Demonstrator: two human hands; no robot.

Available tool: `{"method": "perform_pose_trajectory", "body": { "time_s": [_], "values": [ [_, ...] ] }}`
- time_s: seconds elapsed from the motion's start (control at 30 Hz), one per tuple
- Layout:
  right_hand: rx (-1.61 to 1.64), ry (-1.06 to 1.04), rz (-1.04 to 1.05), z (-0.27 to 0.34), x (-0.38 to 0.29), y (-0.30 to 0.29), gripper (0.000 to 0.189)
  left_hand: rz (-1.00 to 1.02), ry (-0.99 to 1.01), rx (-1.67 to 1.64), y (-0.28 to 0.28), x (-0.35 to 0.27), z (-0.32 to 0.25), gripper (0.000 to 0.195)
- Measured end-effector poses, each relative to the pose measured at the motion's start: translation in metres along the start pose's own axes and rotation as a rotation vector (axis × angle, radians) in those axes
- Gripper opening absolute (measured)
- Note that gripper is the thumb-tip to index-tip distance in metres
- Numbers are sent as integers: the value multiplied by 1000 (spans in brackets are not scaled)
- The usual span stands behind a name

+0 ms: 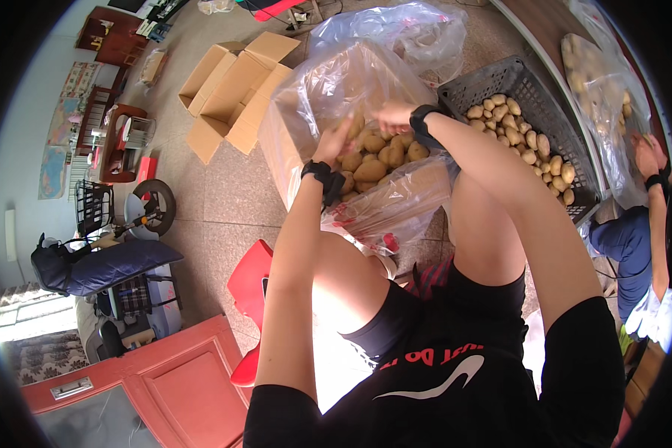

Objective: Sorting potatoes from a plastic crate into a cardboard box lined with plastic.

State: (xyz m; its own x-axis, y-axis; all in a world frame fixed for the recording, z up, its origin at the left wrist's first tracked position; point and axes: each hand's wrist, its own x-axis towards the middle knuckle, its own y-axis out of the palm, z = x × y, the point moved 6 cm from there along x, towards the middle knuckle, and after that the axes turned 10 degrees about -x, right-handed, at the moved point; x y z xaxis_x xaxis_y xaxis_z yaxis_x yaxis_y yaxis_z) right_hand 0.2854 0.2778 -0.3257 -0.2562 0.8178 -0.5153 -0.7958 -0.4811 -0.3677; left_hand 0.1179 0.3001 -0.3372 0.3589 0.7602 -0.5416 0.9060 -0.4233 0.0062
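Observation:
Potatoes (371, 171) lie in a cardboard box (291, 131) lined with a clear plastic bag (336, 70), in front of my knees. Over the box's left part, my left hand (334, 141) has its fingers around a potato (356, 124). My right hand (395, 116) is above the potatoes near the box's far right side; it is blurred, and whether it holds anything cannot be told. To the right of the box stands a black plastic crate (484, 78) with many smaller potatoes (509, 126) in it. Both my wrists wear black bands.
An open cardboard box (241, 89) stands on the floor at the upper left. Clear plastic sheeting (425, 33) lies beyond the lined box. At the far right, another person's hands (649, 157) are beside bagged potatoes (585, 73). A red plastic chair (252, 280) is near my left arm.

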Motion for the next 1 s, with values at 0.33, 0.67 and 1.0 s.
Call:
{"method": "perform_pose_trajectory", "body": {
  "time_s": [0.33,0.67,1.0],
  "values": [
    [-812,-70,0,0,-14,13,26,-216,55,1374,-22,4,19,36],
    [104,-166,-24,-10,-38,-71,30,-1,-28,1189,-16,1,26,37],
    [-538,741,-353,-305,-222,-153,34,51,36,791,7,-18,0,35]
  ]
}}
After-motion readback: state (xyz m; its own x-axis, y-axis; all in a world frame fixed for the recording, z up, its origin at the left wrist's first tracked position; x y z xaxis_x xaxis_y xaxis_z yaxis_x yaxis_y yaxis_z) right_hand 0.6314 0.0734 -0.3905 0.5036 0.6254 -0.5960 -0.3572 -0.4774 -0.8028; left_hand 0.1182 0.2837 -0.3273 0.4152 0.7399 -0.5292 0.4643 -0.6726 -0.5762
